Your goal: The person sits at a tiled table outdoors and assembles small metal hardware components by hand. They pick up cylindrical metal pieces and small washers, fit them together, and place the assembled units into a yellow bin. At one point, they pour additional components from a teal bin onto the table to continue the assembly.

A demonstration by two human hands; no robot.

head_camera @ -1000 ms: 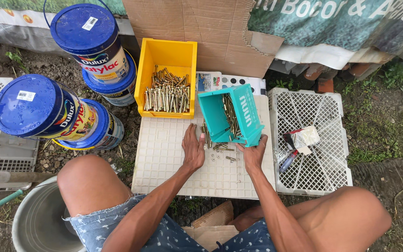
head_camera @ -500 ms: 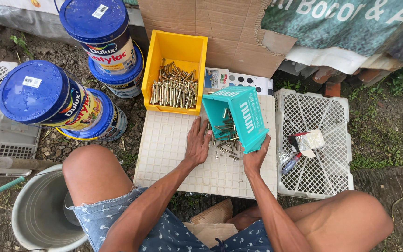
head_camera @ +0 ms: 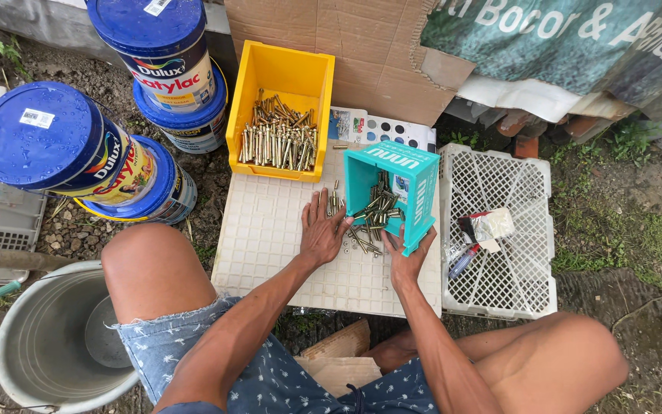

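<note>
The grip of the right hand (head_camera: 408,257) is closed on the lower corner of the teal bin (head_camera: 392,192), which is now tipped further than a second ago. More bolts (head_camera: 369,218) have spilled onto the white worktop (head_camera: 270,238). The left hand (head_camera: 322,228) lies open and flat beside them.

Your right hand (head_camera: 408,257) covers the lower corner of the tipped teal bin (head_camera: 396,192). Beside that bin, bolts under your left hand (head_camera: 322,230) stay hidden. The metal bucket (head_camera: 47,345) is cut off by the frame's bottom edge.
</note>
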